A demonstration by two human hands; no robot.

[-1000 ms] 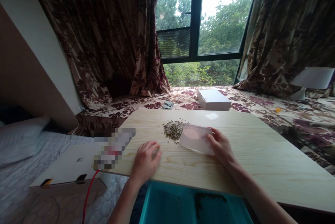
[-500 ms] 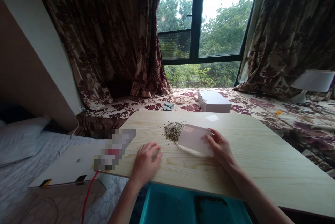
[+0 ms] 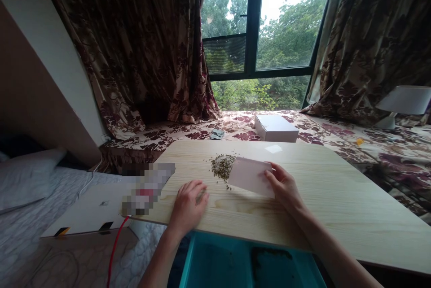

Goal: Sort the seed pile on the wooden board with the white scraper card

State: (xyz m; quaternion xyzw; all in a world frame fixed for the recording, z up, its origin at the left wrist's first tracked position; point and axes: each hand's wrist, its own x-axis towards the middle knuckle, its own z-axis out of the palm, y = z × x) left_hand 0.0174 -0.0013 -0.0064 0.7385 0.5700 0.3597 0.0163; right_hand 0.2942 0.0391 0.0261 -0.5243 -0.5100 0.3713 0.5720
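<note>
On the pale wooden tabletop lies a loose pile of small greenish-brown seeds mixed with white grains (image 3: pixel 222 166), a few scattered around it. My right hand (image 3: pixel 283 184) grips a thin, translucent white plastic sheet (image 3: pixel 251 176) by its right end, thumb on top. The sheet is tilted, and its left edge meets the right side of the pile. My left hand (image 3: pixel 190 202) rests on the table near the front edge, left of and nearer than the pile. Its fingers lie loosely bent with the thumb apart, and nothing shows in them.
Below the table's front edge (image 3: pixel 232 233) sits a teal divided tray (image 3: pixel 220 261) with dark residue in its right compartment. A blurred-out object (image 3: pixel 148 191) with a red cable (image 3: pixel 115 247) lies at the table's left. Beyond the table are a white box (image 3: pixel 278 128) and a lamp (image 3: pixel 406 99).
The sheet has shifted very slightly left against the pile, and a few seeds by its lower left corner have moved. My left hand stays in place. The view has tilted a little.
</note>
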